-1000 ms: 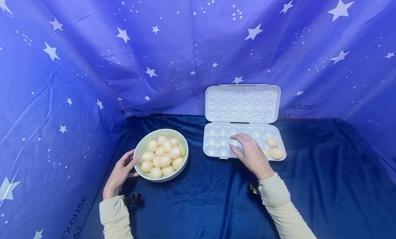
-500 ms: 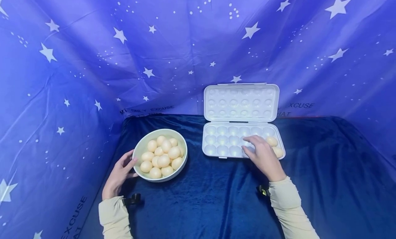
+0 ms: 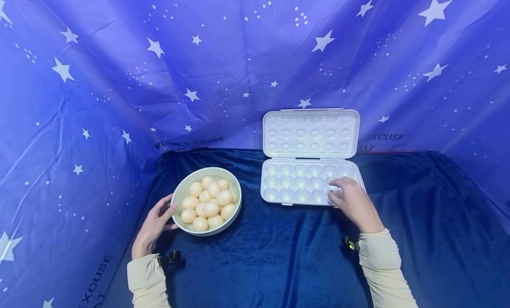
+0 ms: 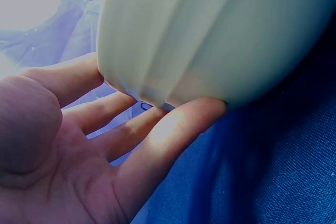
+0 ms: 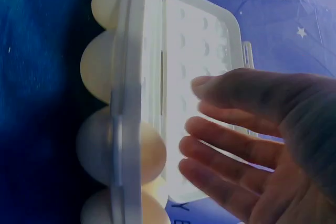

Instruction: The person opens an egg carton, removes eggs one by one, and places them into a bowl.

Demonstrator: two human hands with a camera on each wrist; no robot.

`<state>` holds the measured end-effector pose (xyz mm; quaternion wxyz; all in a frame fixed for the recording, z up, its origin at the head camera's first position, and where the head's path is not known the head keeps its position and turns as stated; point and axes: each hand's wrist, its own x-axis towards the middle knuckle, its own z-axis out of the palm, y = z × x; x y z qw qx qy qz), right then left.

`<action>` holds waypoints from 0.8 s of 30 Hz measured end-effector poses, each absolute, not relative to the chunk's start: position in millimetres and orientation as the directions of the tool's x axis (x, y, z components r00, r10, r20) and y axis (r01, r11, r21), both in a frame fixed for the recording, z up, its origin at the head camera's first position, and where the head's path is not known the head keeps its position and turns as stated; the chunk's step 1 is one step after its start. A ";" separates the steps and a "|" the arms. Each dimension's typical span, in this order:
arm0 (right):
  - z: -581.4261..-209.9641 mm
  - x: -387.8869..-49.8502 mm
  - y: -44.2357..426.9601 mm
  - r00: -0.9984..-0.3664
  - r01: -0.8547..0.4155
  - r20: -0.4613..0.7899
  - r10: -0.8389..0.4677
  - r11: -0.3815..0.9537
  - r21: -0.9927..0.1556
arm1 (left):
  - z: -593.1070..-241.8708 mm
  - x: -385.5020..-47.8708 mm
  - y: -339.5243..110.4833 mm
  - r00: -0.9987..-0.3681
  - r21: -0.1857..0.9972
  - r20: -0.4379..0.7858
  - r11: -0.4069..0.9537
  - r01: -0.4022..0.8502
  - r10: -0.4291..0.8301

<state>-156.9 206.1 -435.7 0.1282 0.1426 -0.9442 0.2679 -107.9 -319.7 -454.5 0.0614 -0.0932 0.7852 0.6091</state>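
My left hand point(image 3: 153, 224) holds the left side of a pale green bowl point(image 3: 235, 215), thumb over the rim and fingers against the outer wall. In the left wrist view several fingers touch the ribbed bowl wall point(image 4: 173, 35). Cream-coloured eggs point(image 3: 210, 208) are heaped in the bowl. My right hand point(image 3: 354, 204) hovers over the right end of a white egg tray point(image 3: 295, 182), fingers loosely bent. In the right wrist view nothing is between thumb and fingers, and an egg point(image 5: 153, 153) sits in the tray. In the head view this hand hides the eggs at that end.
The tray's hinged lid point(image 3: 311, 133) stands raised behind it, against the starry blue curtain point(image 3: 247, 55). Dark blue velvet cloth point(image 3: 255, 263) covers the table. Black wrist cameras sit beside both sleeves.
My right hand has moved rightward along the tray, from its middle cups to its right end, covering the eggs there. My left hand and the bowl have stayed put.
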 end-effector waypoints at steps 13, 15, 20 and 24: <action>-447.1 -161.5 216.1 -0.935 -0.338 0.260 -0.241 0.828 -0.448 | -453.8 -107.9 -319.6 -0.976 0.943 -0.208 0.252 -0.217 -0.062; -448.6 -161.9 215.6 -0.935 -0.337 0.259 -0.241 0.830 -0.445 | -453.3 -107.9 -319.4 -0.976 0.943 -0.207 0.253 -0.216 -0.062; -451.8 -163.2 215.0 -0.936 -0.331 0.266 -0.230 0.834 -0.442 | -453.7 -107.7 -319.6 -0.977 0.943 -0.205 0.257 -0.214 -0.063; -452.8 -163.6 215.2 -0.941 -0.318 0.254 -0.222 0.833 -0.453 | -454.3 -107.6 -319.7 -0.976 0.943 -0.207 0.254 -0.216 -0.063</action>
